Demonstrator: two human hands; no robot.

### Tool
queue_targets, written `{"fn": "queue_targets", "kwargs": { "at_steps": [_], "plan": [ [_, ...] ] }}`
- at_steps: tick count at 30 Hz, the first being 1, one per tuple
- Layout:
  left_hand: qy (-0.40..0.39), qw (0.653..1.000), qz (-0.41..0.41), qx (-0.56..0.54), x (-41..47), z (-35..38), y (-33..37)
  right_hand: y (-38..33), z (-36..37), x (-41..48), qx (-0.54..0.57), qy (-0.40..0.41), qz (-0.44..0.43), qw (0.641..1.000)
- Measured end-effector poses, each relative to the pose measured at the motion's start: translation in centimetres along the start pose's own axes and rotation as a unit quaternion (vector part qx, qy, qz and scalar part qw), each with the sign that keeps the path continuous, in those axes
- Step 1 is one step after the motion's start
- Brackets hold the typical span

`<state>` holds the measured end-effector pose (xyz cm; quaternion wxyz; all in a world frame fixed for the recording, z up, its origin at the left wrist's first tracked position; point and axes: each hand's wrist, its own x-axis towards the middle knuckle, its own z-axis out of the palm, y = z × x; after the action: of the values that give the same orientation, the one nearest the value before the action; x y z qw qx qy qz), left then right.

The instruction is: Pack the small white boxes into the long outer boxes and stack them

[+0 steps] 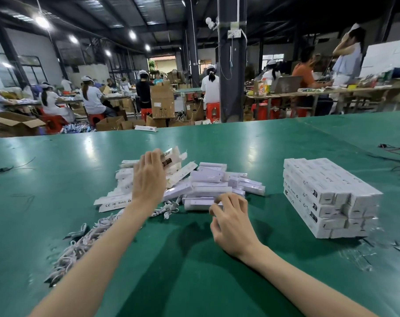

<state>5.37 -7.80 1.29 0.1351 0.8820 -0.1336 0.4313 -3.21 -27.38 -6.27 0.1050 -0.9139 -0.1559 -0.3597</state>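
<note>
Curling left hand (148,177) fingers grip a blurred outer box (171,156); right hand (231,217) grasp unclear.

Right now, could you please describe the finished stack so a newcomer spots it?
Find the green table. The stack stands on its right side, apart from the loose pile in the middle. Only its long white boxes lie in neat, squared layers.

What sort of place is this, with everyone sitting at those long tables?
Most likely a factory packing hall. Rows of workers in white caps sit at long tables, brown cartons crowd the floor, and on this green table a neat stack of packed boxes stands beside a loose pile.
</note>
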Motion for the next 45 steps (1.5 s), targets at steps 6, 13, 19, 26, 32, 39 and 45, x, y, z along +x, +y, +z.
{"fn": "queue_targets", "kwargs": {
  "at_steps": [6,13,19,26,32,39,45],
  "plan": [
    [0.019,0.978,0.036,-0.203,-5.6,-2.1,6.3,-0.2,-1.2,0.2,-0.036,-0.005,0.067,0.997],
    [0.012,0.962,0.145,-0.23,-8.8,-2.5,9.5,-0.3,-2.5,-0.5,0.033,-0.05,-0.035,0.998],
    [0.001,0.964,0.148,-0.222,-9.2,-2.9,9.1,-0.1,-2.5,-0.6,0.069,-0.009,-0.018,0.997],
    [-0.061,0.938,0.072,-0.333,-10.0,-3.8,8.8,-0.1,-2.2,-0.9,0.039,0.057,0.008,0.998],
    [-0.021,0.926,0.068,-0.371,-10.2,-4.0,9.1,-0.8,-2.6,-1.2,0.114,0.019,-0.005,0.993],
    [0.034,0.89,0.069,-0.449,-10.4,-4.7,11.1,-1.7,-3.1,-1.1,0.332,-0.03,0.035,0.942],
    [-0.01,0.899,0.008,-0.437,-10.6,-4.5,10.8,-1.1,-3.9,-0.9,0.401,-0.042,0.049,0.914]
  ]
}}
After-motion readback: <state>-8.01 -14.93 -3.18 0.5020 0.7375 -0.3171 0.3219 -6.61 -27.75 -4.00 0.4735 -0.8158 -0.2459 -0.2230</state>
